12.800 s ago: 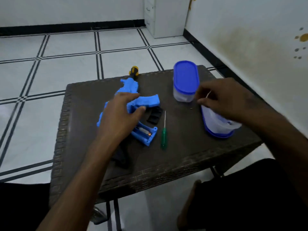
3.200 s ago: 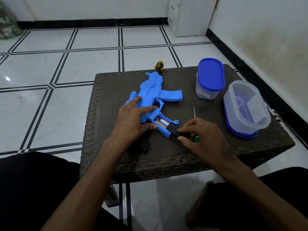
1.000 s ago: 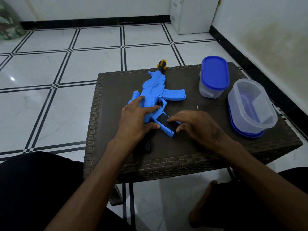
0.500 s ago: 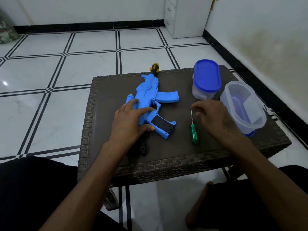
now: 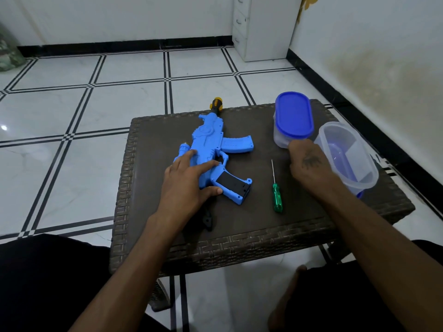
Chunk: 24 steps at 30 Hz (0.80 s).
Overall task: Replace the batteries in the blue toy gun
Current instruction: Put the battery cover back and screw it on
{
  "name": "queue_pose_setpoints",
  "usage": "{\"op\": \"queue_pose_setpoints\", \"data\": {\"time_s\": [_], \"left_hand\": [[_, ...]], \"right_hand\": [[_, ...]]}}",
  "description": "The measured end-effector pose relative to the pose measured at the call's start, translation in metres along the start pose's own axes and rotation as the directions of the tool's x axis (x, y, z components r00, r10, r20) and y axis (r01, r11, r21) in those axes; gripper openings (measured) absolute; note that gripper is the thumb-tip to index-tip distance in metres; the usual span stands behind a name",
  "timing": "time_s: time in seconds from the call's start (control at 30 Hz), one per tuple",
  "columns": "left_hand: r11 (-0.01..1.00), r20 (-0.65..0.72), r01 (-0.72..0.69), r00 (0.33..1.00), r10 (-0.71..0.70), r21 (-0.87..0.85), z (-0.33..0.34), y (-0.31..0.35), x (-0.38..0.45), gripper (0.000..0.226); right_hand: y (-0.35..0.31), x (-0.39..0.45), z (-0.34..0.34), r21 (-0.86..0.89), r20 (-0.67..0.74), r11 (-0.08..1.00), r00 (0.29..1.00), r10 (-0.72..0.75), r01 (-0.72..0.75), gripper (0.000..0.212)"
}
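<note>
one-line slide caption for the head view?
Left hand steadies blue toy gun, black battery cover fitted; right hand reaches between green screwdriver and containers.

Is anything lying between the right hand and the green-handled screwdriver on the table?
Nothing visible. The right hand hovers near the lidded container, and only bare dark woven tabletop separates it from the green-handled screwdriver. The blue toy gun lies further left under the left hand.

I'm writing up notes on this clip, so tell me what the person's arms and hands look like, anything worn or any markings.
Both forearms are bare, with no sleeves, gloves, watch or rings visible. The right hand carries a small dark tattoo on its back; its design is too small to make out. The left hand shows no markings. Dark clothing covers the lap below the arms.
</note>
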<state>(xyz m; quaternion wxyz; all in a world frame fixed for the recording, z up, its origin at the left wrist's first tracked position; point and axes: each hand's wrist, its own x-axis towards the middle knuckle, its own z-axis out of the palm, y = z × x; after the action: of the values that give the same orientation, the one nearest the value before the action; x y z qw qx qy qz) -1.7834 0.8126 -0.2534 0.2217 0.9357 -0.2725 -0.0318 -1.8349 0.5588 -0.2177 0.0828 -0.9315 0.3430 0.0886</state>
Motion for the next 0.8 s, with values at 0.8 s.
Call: {"op": "queue_pose_setpoints", "data": {"time_s": [0.8], "left_hand": [[1.0,0.013,0.011,1.0,-0.011,0.0,-0.001,0.002,-0.002,0.066]], "right_hand": [[0.025,0.006,0.025,0.147,-0.222,0.942,0.938,-0.266,0.302,0.009]]}}
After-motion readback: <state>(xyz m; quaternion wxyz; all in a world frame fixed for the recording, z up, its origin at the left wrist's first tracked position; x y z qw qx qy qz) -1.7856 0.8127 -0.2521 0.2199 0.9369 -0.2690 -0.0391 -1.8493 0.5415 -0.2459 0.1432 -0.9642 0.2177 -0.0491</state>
